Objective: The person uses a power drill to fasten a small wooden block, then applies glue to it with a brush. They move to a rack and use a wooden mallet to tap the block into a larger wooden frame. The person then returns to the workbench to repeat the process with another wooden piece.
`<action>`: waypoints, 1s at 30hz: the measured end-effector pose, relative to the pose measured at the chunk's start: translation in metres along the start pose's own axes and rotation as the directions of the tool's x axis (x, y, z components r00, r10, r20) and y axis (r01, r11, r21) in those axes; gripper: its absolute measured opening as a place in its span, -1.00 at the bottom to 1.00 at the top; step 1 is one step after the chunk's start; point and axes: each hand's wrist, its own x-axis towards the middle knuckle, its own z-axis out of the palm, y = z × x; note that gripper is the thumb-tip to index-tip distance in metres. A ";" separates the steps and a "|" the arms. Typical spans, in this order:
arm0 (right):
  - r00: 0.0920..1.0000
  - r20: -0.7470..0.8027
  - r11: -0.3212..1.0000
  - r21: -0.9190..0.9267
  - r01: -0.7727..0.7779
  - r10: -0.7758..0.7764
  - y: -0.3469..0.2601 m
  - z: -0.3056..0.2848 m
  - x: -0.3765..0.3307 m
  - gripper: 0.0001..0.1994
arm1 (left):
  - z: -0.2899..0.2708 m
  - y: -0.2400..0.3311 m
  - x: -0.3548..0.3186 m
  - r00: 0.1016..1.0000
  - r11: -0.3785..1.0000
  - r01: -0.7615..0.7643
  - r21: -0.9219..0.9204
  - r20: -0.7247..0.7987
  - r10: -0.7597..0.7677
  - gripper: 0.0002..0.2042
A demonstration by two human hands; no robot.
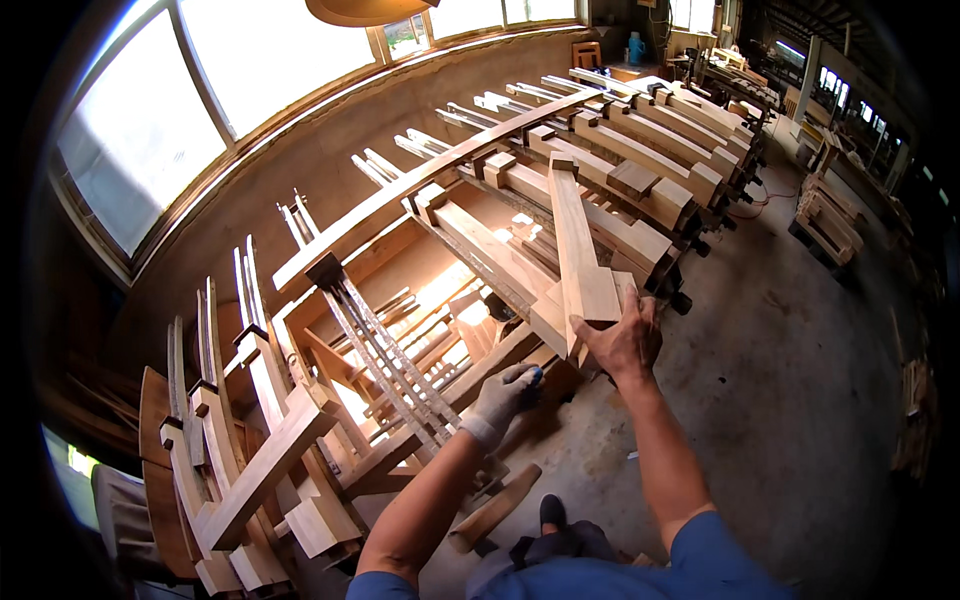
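My bare right hand [627, 340] grips the near end of a pale wooden leg piece [578, 245], thumb on one side and fingers on the other. The piece slants across other timbers on the rack, its wider stepped end toward me. My left hand [505, 398], in a light glove, is closed near the rack's front edge, apart from that piece. A small patch of blue shows at its fingertips; what it holds, if anything, I cannot make out. Beside it, long metal bar clamps [375, 335] lie across the frame.
A long wooden rail [440, 185] runs along the rack's far side. Several clamped timbers [645, 150] stand in a row to the right. More clamped pieces [265, 470] are at left. A wooden handle-like bar [497, 508] lies low before me, above the concrete floor [760, 400].
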 end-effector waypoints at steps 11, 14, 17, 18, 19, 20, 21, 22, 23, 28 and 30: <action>0.990 0.052 0.989 -0.067 -0.130 0.134 -0.063 0.113 0.079 0.00 | -0.078 -0.020 -0.149 0.917 0.972 -0.084 0.218 -0.365 0.161 -0.57; 0.991 0.026 0.991 -0.017 -0.133 0.134 -0.067 0.145 0.088 -0.01 | -0.082 -0.032 -0.176 0.894 0.945 -0.081 0.316 -0.396 0.209 -0.56; 0.990 0.014 0.990 0.017 -0.143 0.142 -0.077 0.168 0.095 0.01 | -0.083 -0.045 -0.206 0.865 0.928 -0.076 0.364 -0.439 0.243 -0.58; 0.989 0.003 0.988 0.017 -0.151 0.151 -0.082 0.173 0.095 0.02 | -0.088 -0.053 -0.213 0.852 0.920 -0.076 0.385 -0.453 0.260 -0.59; 0.987 -0.009 0.987 0.016 -0.160 0.160 -0.087 0.178 0.096 0.03 | -0.091 -0.058 -0.219 0.844 0.912 -0.069 0.405 -0.463 0.269 -0.62; 0.988 -0.010 0.988 0.036 -0.152 0.152 -0.094 0.181 0.094 0.09 | -0.092 -0.058 -0.228 0.835 0.903 -0.057 0.426 -0.476 0.277 -0.64; 0.984 0.045 0.984 0.010 -0.175 0.175 -0.099 0.180 0.093 0.10 | -0.093 -0.056 -0.237 0.826 0.894 -0.044 0.446 -0.487 0.284 -0.67; 0.975 0.097 0.980 -0.019 -0.198 0.198 -0.102 0.178 0.093 0.11 | -0.092 -0.054 -0.247 0.811 0.911 -0.008 0.412 -0.530 0.247 -0.67; 0.963 0.151 0.975 -0.048 -0.219 0.224 -0.107 0.175 0.091 0.13 | -0.091 -0.051 -0.256 0.794 0.905 0.001 0.426 -0.551 0.259 -0.67; 0.975 0.092 0.979 -0.010 -0.201 0.201 -0.075 0.203 0.096 0.14 | -0.112 -0.052 -0.280 0.733 0.864 0.017 0.503 -0.595 0.331 -0.64; 0.981 0.120 0.986 0.055 -0.158 0.150 -0.076 0.197 0.087 0.11 | -0.120 -0.047 -0.290 0.704 0.864 0.002 0.503 -0.614 0.357 -0.63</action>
